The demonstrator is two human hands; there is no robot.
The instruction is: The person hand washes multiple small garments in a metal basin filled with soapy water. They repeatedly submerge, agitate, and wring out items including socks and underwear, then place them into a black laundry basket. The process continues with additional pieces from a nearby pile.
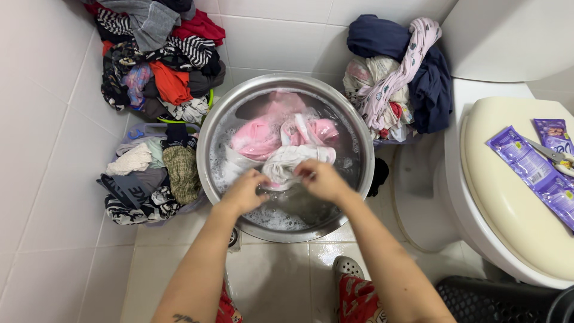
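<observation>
A wide metal basin [209, 128] stands on the tiled floor, holding soapy water and wet laundry. A pink garment [263, 134] floats at the back of it. My left hand [244, 191] and my right hand [320, 179] both grip a white wet cloth [293, 160] over the near side of the basin, bunching it between them. Foam [272, 218] lies along the basin's front edge under my hands.
A heap of mixed clothes [158, 54] is piled at the back left, a basket of clothes [149, 173] sits left of the basin, and another pile [397, 78] is at the back right. A toilet [508, 197] with purple sachets [535, 170] on its lid stands right. A dark basket [496, 302] sits bottom right.
</observation>
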